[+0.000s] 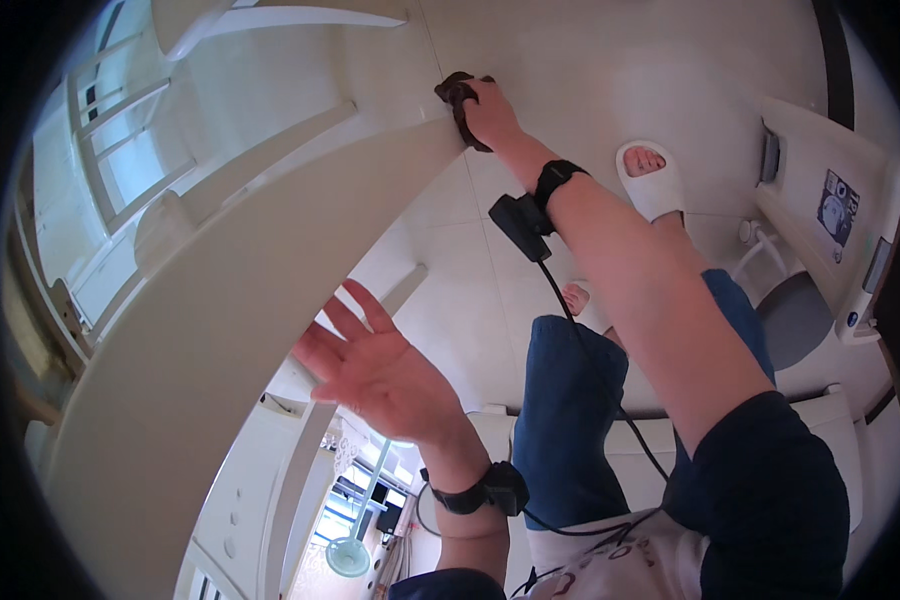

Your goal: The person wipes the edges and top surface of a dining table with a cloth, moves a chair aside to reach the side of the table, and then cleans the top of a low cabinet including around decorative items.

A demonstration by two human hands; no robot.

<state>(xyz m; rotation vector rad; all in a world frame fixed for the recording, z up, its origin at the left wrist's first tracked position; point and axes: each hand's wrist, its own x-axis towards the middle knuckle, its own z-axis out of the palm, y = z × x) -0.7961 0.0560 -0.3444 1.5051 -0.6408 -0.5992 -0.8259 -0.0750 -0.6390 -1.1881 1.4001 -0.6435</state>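
A long white tabletop (pixel 190 340) with a curved edge runs from the lower left to the upper middle. At its far end, my right hand (pixel 490 115) is closed on a crumpled dark brown cloth (pixel 460 100), which lies against the table's end and edge. My left hand (pixel 380 380) holds nothing. Its palm is turned up, with the fingers apart and the fingertips at the table's near edge; whether they touch it I cannot tell. Each wrist wears a black strap with a small black device, and cables run back along my body.
White chairs (pixel 135 150) stand beyond the table on a pale tiled floor (pixel 590 60). To the right are a white panel-like piece of furniture (pixel 820 190) with a dark sticker and a grey round seat (pixel 795 320). My legs and white slippers (pixel 655 190) are below.
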